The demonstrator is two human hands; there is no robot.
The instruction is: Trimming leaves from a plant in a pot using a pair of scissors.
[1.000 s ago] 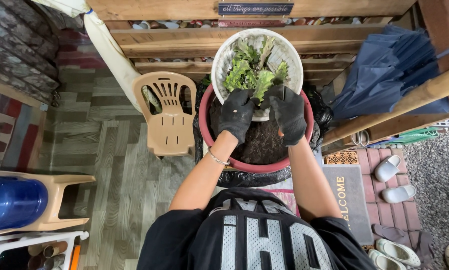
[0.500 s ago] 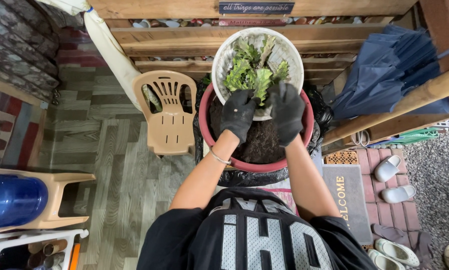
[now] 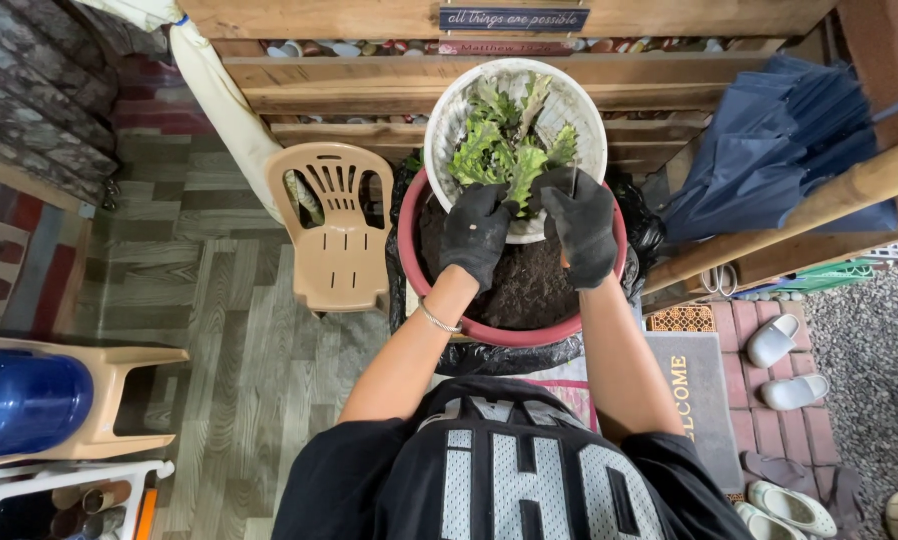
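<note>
**Desk:** Seen from overhead, at a porch planting spot. Where exactly, the plant?

**Photographer:** In the white pot (image 3: 447, 130), up against wooden slats. Green plant (image 3: 509, 152) upright in the middle, leaves spread. Pot perched on the far rim of a red basin (image 3: 509, 336), half over the dark soil (image 3: 524, 292) inside.

**Desk:** And the hands?

**Photographer:** Both in black gloves. Left hand (image 3: 476, 232) curled over the pot's near edge, fingers bent down at the base of the leaves. Pinching leaf, rim or soil: cannot tell, with the glove hiding it. Right hand (image 3: 581, 225) just beside, fingers loosely bent near a thin upright stalk or stick. Closed on it or merely brushing it: cannot tell either.

**Desk:** How far along, judging by this?

**Photographer:** Seemingly well along. Plant already seated in the pot and standing. Plenty of soil left in the basin. No view of the fill level around the roots, so likely some packing or topping up left, though hard to say.

**Desk:** Anything else for the frame?

**Photographer:** Black plastic bag (image 3: 509, 358) under the basin. Beige plastic chair (image 3: 339, 250) to the left, near but not touching. Folded blue umbrella (image 3: 779, 140) leaning at right. White slippers (image 3: 775, 340) beside a grey doormat (image 3: 704, 400), well apart from the hands.
</note>
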